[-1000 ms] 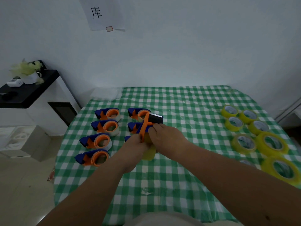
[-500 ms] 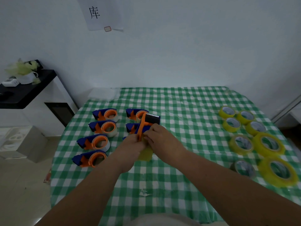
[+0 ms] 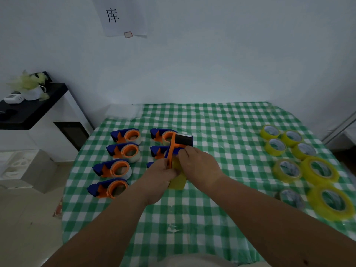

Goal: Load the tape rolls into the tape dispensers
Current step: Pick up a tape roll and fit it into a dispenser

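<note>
Green-and-white checked cloth [image 3: 221, 122] covers the desk. The dispensers [image 3: 126, 136] are blue and orange, the tape rolls [image 3: 319, 171] yellow, the wall sign [image 3: 123, 16] white with black lettering.

Loaded dispensers [image 3: 123, 160] sit in two columns at centre-left of the table [image 3: 221, 128], loose tape rolls [image 3: 300, 160] cluster at the right edge, both hands meet on a dispenser [image 3: 174, 149] mid-frame, side cabinet [image 3: 34, 112] far left.
</note>
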